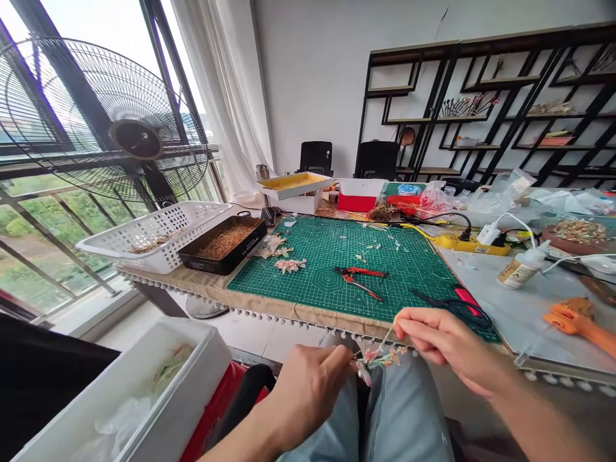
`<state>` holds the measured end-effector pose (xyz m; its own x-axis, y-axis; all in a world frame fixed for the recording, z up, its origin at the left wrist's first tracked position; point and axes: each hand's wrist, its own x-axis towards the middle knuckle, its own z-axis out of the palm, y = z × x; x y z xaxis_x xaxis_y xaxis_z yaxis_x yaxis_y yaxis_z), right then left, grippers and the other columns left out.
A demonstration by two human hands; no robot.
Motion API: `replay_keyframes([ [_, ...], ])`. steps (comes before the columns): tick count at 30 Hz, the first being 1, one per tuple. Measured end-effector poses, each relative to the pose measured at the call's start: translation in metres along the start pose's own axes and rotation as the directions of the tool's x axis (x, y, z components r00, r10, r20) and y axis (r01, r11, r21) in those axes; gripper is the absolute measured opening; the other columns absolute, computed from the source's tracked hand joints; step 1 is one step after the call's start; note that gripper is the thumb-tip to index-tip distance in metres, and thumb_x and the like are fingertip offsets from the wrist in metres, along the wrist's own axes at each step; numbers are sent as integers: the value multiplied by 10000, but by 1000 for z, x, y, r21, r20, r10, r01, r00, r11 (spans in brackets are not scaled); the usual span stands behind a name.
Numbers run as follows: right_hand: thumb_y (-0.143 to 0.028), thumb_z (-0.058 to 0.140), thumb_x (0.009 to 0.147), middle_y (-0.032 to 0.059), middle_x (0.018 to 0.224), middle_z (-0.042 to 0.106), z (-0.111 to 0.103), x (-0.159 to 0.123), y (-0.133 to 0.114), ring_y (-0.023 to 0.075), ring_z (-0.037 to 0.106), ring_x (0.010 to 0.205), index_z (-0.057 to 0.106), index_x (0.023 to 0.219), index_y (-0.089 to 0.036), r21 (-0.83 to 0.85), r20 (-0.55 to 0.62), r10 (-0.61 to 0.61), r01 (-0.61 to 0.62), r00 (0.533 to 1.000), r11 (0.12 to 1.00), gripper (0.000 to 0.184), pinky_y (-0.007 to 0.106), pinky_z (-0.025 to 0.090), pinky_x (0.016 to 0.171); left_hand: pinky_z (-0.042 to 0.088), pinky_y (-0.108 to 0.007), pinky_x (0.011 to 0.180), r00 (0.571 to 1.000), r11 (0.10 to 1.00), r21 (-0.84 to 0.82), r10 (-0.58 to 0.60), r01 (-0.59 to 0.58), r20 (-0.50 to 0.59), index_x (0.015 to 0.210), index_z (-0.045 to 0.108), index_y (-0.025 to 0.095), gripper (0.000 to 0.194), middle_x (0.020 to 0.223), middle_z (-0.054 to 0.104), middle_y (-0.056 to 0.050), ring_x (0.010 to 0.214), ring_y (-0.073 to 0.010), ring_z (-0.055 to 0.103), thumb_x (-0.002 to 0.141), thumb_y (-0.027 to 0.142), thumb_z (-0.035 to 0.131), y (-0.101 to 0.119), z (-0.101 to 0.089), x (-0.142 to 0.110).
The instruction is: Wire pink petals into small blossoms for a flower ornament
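Note:
Above my lap, my left hand (315, 382) is closed around the base of a small flower ornament (380, 359) with pink, pale green and orange parts. My right hand (436, 337) pinches a thin pale wire or thread (386, 335), which runs down to the ornament. On the green cutting mat (308, 237) beyond my hands lie red-handled pliers (360, 279). Scissors (452, 303) with dark handles rest near the mat's right corner, by a pink-red object (466, 300). A pink flower piece (290, 265) lies on the mat's left side.
Left on the table are a white perforated basket (163, 256) and a black box (221, 260) of thin brown sticks. Right are a yellow power strip (452, 242), a glue bottle (524, 266) and an orange glue gun (572, 316). A white foam box (192, 359) stands low left.

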<state>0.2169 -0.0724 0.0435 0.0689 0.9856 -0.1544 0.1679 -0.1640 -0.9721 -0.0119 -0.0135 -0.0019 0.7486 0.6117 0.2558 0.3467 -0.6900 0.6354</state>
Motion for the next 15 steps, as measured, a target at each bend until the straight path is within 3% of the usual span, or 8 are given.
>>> replay_keyframes([
  [2,-485,648,792,-87,521,313,13,9,11,82,172,492,616,659,-175,71,60,67,-71,996,995,340,228,89,444,246,-228,541,999,994,-103,-31,34,35,741,575,189,337,589,501,13,513,-89,376,983,343,398,5,-5,-2],
  [4,-466,677,769,-78,520,363,31,7,20,71,170,474,602,637,-172,89,150,122,-136,981,987,331,229,74,430,329,-204,566,990,939,-326,-68,105,125,746,582,180,392,605,522,5,535,-88,456,990,392,361,11,-7,-4],
  [7,-399,648,799,-66,516,402,49,-15,29,62,241,449,617,640,-175,29,336,169,-190,926,981,276,217,127,415,371,-181,482,956,684,-671,-157,286,247,757,570,163,452,579,516,9,473,-82,469,953,522,380,15,-2,-4],
  [9,-368,604,826,-65,498,374,48,-34,33,65,283,447,625,631,-177,-24,408,181,-188,895,982,273,210,149,419,333,-173,396,924,508,-772,-215,381,315,754,556,153,466,523,490,30,392,-68,409,896,585,455,13,6,-2],
  [12,-442,588,827,-67,473,331,36,-51,43,64,256,435,620,579,-166,27,387,157,-182,909,983,372,208,151,422,287,-164,345,886,354,-815,-239,460,397,719,535,151,460,466,474,49,329,-56,380,838,594,530,10,17,2],
  [15,-498,645,777,10,610,587,34,-52,58,90,452,494,695,696,-154,184,288,74,-131,955,974,357,204,287,481,272,-159,337,874,298,-825,-248,479,418,676,509,156,451,461,465,53,325,-50,386,823,580,548,10,22,5],
])
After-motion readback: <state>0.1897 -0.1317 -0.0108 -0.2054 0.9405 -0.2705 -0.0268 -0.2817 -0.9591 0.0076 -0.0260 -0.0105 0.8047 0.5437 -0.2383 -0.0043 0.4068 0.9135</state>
